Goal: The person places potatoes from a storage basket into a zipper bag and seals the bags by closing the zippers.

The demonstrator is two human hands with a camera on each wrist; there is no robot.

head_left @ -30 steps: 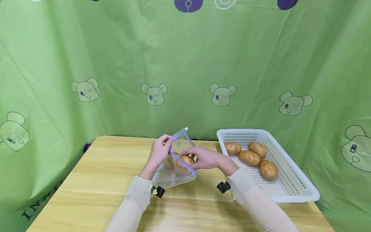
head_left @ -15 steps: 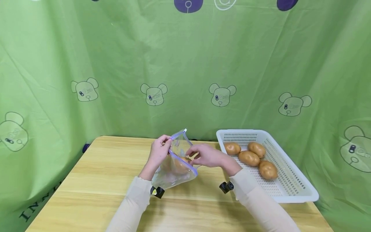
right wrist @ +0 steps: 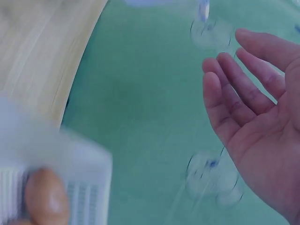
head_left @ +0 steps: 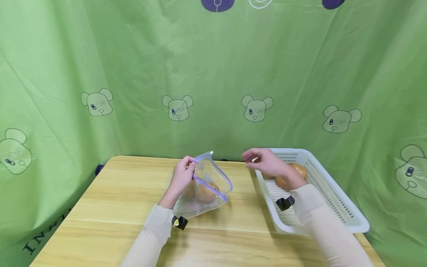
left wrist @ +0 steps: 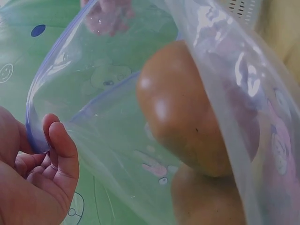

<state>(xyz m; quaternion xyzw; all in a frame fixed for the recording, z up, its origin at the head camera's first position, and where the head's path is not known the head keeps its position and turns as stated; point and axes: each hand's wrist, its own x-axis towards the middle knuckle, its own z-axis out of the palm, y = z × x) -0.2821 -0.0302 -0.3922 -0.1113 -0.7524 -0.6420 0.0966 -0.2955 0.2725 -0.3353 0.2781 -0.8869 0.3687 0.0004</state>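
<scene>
A clear zip bag with a purple-blue rim lies on the wooden table, mouth open to the right, with potatoes inside. My left hand pinches the bag's rim at its upper left; the left wrist view shows the rim between thumb and fingers and a potato through the plastic. My right hand hovers empty and relaxed over the near-left corner of the white basket, above potatoes lying in it. In the right wrist view the right hand shows an empty palm.
A green printed cloth hangs behind and around the table. The basket takes up the table's right side and reaches its right edge. One basket potato shows blurred in the right wrist view.
My right hand has let go of a potato in the bag, pulled out and moved right to above the basket. The left hand keeps its hold on the rim.
</scene>
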